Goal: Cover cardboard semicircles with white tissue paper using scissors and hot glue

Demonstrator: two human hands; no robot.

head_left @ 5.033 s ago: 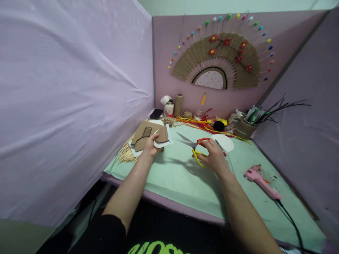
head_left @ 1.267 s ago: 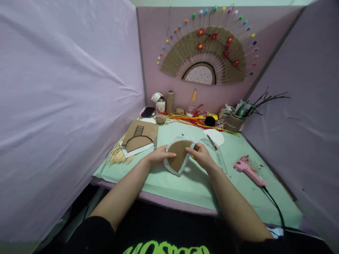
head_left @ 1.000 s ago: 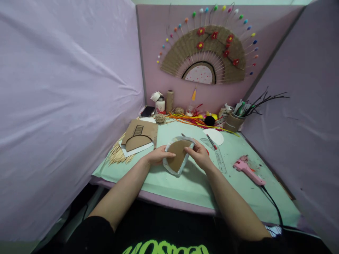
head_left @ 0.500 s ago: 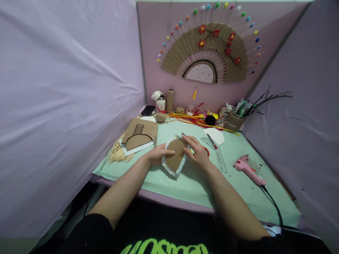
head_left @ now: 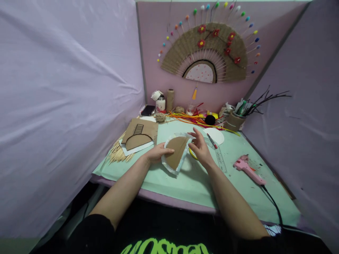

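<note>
My left hand [head_left: 157, 153] grips the left edge of a half-round brown cardboard piece [head_left: 175, 150], thumb on top. A white paper border [head_left: 169, 170] runs around the cardboard. At its right edge is my right hand [head_left: 199, 147], fingers apart and index finger raised; whether the thumb touches the paper is unclear. A yellow curved thing [head_left: 193, 153] shows partly under the right hand.
Cardboard pieces [head_left: 139, 141] and wooden sticks [head_left: 118, 152] lie left. At right are a pink glue gun [head_left: 249, 170] with its cord, a clear ruler [head_left: 221, 160], a pen [head_left: 212, 140] and white paper [head_left: 217, 135]. Pipe cleaners [head_left: 185, 118] and a branch-filled pot [head_left: 234, 121] stand behind.
My right hand has come off the cardboard's face and its fingers have spread. The right part of the paper border now stands out from the cardboard. My left hand keeps its grip.
</note>
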